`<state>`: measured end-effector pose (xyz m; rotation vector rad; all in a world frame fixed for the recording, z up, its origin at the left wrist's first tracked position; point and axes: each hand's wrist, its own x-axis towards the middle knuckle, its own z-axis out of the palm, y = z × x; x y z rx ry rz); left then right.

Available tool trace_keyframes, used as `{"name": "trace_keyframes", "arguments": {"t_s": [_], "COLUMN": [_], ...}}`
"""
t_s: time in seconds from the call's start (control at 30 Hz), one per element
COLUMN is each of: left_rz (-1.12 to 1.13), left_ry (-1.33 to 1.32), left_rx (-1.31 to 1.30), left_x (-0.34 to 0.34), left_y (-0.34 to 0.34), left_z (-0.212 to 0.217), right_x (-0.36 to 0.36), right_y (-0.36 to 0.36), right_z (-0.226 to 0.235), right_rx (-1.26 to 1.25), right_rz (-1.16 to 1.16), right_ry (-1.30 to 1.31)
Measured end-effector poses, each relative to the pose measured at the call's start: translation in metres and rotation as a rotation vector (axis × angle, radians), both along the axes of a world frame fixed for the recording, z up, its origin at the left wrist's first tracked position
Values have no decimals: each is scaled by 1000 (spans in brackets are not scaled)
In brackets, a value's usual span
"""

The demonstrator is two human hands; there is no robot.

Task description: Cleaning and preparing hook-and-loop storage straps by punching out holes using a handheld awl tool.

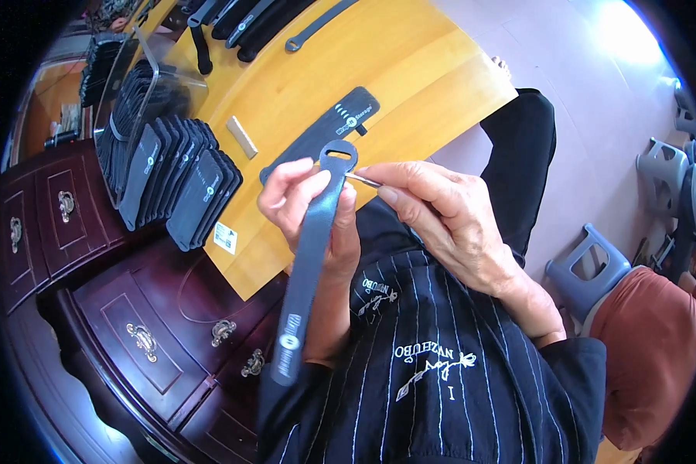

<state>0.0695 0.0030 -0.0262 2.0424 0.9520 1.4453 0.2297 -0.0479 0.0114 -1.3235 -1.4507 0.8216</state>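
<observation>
Pinching the black strap point(311, 247), left hand point(309, 209) faces right hand point(448, 220) gripping a metal tool point(362, 179).

Strap point(309, 247): matt dark woven fabric. Pin point(362, 179): thin bright metal. Worktop point(410, 69): smooth glossy yellow wood; drawers point(147, 325): polished dark wood, brass-look handles.

The black strap point(311, 255) is long, flat and narrow, with a slotted loop end uppermost and pale print near its lower end. It hangs near-vertical, held off the worktop. A thin metal pin point(362, 179) lies level, tip beside the loop.
</observation>
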Motion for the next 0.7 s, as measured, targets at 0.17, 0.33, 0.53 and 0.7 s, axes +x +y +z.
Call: {"name": "trace_keyframes", "arguments": {"t_s": [0.17,0.33,0.53,0.7], "left_rz": [-24,-34,-149,-202], "left_ry": [-170,19,58,25], "left_rx": [-59,24,126,177], "left_x": [8,4,7,15], "left_y": [0,6,13,21], "left_z": [2,3,14,5], "right_x": [-1,4,9,-1], "right_y": [3,1,-1,3], "right_z": [-2,0,-5,-8], "right_rx": [18,-92,-571,9], "right_rz": [10,7,116,-161], "right_ry": [-9,47,916,-154]}}
